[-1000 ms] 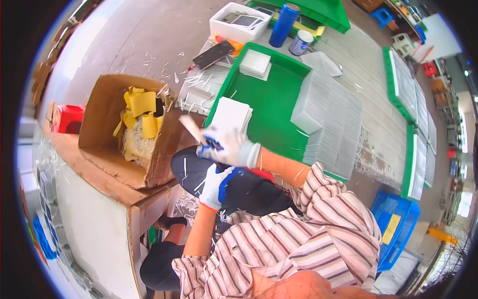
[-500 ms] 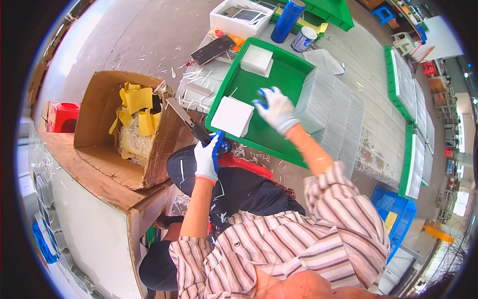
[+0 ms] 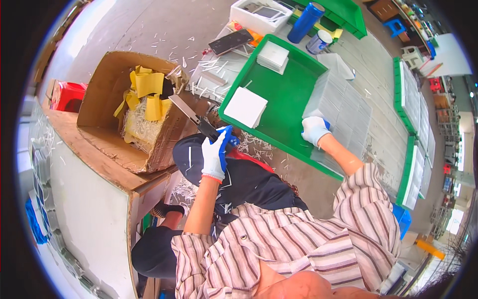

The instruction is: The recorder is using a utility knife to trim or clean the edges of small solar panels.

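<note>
My left hand point(image 3: 214, 155), in a white glove with blue palm, is closed around a dark-handled tool point(image 3: 191, 113) with a long flat grey front part. The tool points up and left, toward the cardboard box. At the right side of the green tray point(image 3: 284, 94), my right hand point(image 3: 314, 131), gloved alike, rests against the near left corner of the rows of stacked pale, see-through squares point(image 3: 343, 102). Its fingers are curled, and what they pinch is hidden. Two piles of white squares lie in the tray: a near-left pile point(image 3: 245, 107) and a far pile point(image 3: 273, 57).
An open cardboard box point(image 3: 107, 119) with yellow strips and shavings stands at left. Beyond the tray are a dark phone-like slab point(image 3: 230, 42), a white foam box point(image 3: 260, 17), a blue bottle point(image 3: 305, 23) and a can point(image 3: 319, 42). White offcuts litter table and floor.
My right hand has swung right and toward me, from above the tray's middle to the stacked see-through squares, its fingers now curled. My left hand still holds the tool. The whole view has shifted slightly.
</note>
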Demonstrator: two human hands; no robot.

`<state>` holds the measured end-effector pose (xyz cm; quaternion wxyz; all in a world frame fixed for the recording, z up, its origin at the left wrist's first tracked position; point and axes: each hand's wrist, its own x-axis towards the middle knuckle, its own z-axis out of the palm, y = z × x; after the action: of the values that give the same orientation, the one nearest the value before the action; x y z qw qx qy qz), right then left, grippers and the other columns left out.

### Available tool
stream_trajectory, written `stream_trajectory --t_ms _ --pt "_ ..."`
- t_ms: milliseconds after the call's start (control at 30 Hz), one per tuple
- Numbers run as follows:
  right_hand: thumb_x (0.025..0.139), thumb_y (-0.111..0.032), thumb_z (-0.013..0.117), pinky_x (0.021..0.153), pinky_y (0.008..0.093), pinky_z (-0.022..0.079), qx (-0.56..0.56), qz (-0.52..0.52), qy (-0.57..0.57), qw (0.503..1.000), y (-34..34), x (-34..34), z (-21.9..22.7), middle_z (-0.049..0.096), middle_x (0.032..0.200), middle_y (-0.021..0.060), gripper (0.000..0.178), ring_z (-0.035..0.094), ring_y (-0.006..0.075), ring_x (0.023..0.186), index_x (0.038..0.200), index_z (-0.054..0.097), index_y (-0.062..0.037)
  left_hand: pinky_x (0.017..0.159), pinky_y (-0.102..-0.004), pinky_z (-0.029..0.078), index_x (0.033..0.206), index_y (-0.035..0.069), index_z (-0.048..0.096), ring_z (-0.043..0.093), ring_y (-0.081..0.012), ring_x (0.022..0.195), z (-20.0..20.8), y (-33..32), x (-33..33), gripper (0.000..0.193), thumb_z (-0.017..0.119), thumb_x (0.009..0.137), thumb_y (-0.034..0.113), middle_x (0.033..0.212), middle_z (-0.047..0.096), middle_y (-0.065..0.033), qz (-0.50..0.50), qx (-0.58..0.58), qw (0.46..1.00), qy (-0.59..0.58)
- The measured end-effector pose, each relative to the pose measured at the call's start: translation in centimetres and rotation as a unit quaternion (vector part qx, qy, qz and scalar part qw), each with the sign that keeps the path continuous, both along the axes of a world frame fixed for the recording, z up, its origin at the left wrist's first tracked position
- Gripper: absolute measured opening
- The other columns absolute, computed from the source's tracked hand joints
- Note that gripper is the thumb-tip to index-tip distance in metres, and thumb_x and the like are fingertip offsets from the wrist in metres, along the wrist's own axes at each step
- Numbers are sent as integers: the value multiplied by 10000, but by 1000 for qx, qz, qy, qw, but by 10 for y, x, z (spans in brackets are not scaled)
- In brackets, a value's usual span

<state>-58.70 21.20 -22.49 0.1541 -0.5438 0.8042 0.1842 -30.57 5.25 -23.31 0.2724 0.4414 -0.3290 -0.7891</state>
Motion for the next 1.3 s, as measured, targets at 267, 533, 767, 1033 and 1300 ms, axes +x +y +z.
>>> stream_trajectory --t_ms 267,533,767,1033,1300 --pt "927 -242 596 657 303 545 -284 -248 -737 560 -124 47 94 652 1034 140 387 646 153 724 1207 577 25 663 -273 525 1010 -24 656 631 -145 685 2 10 11 205 680 877 130 792 662 -74 14 -30 999 7" --pt "958 -545 370 951 501 432 -171 -61 -94 979 -157 59 -26 555 1202 250 559 531 426 1121 1179 570 -72 488 -266 462 873 -9 629 568 -136 544 -35 -12 -27 182 749 822 117 668 594 -53 50 -7 999 -17" --pt "774 -656 617 838 366 491 -104 -162 -283 940 -175 28 -30 649 1073 167 713 627 296 957 1143 622 -46 438 -270 410 770 15 595 534 -138 487 -40 -21 -33 199 775 789 98 626 575 -51 52 8 998 -34" --pt "705 -509 761 829 326 497 -56 -80 -434 896 -177 27 -3 678 1013 98 605 637 221 904 1126 659 -86 525 -232 439 805 22 637 539 -72 570 -45 -21 -27 190 791 778 131 688 612 -6 40 27 999 -18" --pt "623 -256 841 817 315 505 -79 -143 -552 818 -161 25 -4 670 988 54 515 624 175 897 1066 642 -85 488 -259 468 803 30 616 555 -126 533 -41 -20 -29 175 760 808 130 655 589 -31 18 -4 998 -54"
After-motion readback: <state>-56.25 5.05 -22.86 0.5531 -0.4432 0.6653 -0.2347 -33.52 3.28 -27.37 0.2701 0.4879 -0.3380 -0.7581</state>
